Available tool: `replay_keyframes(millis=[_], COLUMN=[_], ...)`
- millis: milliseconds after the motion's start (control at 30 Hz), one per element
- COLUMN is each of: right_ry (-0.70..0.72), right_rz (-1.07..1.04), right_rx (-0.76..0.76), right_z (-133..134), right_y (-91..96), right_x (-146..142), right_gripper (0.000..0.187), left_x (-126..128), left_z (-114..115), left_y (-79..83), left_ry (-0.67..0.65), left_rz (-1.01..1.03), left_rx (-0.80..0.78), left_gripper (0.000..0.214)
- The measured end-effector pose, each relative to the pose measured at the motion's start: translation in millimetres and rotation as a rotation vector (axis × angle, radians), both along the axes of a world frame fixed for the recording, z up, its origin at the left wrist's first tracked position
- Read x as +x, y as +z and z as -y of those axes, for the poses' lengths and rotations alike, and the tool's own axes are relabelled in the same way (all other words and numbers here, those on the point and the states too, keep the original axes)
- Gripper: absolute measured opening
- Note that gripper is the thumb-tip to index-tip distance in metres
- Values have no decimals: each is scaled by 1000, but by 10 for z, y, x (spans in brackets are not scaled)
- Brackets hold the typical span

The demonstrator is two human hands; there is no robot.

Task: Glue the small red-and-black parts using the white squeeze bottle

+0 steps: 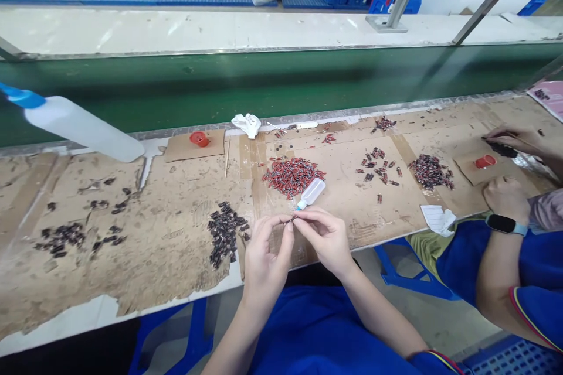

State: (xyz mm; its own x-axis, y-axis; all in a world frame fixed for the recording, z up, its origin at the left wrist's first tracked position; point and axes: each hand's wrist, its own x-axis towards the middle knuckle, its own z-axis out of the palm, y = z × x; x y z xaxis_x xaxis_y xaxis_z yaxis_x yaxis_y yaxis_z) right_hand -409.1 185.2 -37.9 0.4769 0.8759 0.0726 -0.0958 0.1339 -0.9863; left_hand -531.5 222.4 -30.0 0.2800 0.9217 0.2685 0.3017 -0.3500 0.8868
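Note:
My left hand [270, 244] and my right hand [322, 238] meet at the table's near edge, fingertips pinched together. Between them is a tiny dark part [294, 218], mostly hidden by the fingers. Just beyond my right hand's fingers is a small clear squeeze bottle [313, 192] with a blue tip; whether a finger touches it I cannot tell. Behind the bottle spreads a pile of small red-and-black parts [292, 176]. To the left of my left hand lies a heap of small black parts [223, 233].
A large white bottle with a blue top [83, 126] stands at left. Red cups [199, 139] sit on cardboard pieces. Crumpled tissue [247, 125] lies at the back. On the right, a co-worker's hands [510, 199] work beside another pile of parts [431, 171].

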Motion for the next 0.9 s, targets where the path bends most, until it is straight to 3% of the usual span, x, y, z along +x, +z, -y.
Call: replay_keyframes(millis=[233,333,400,500,567,633,800,900], right_ry=[-84,-176,-312,-483,-563,-602,-354,-263], right_rz=[103,221,325,558,744,818,688,719], right_rx=[-33,-72,-131,-243,-310,-385,-584,-600], right_z=[98,141,172,203,195,151,-118,-315], right_y=[-40,-83,-121,-151,-139,-113,-102,-147], right_x=[177,440,695,1054,1166,1136,736,556], right_gripper=[11,11,13,20,24,31,56,53], left_x=[260,218,57,-340,-608,-797,-878,-833], left_z=[-63,-133,-215,-366,-444,-485,-500,-517], left_y=[-142,-170,-189,-259,-340,-436,-599,-596], left_ry=[-167,-256,-230,-71,29,50,-5,-27], left_rz=[-8,-136,-246,-402,-457,-469,-487,-538], left_rx=[-11,-31,9,145,253,319,411,421], left_gripper=[14,36,48,25,19,22,26,29])
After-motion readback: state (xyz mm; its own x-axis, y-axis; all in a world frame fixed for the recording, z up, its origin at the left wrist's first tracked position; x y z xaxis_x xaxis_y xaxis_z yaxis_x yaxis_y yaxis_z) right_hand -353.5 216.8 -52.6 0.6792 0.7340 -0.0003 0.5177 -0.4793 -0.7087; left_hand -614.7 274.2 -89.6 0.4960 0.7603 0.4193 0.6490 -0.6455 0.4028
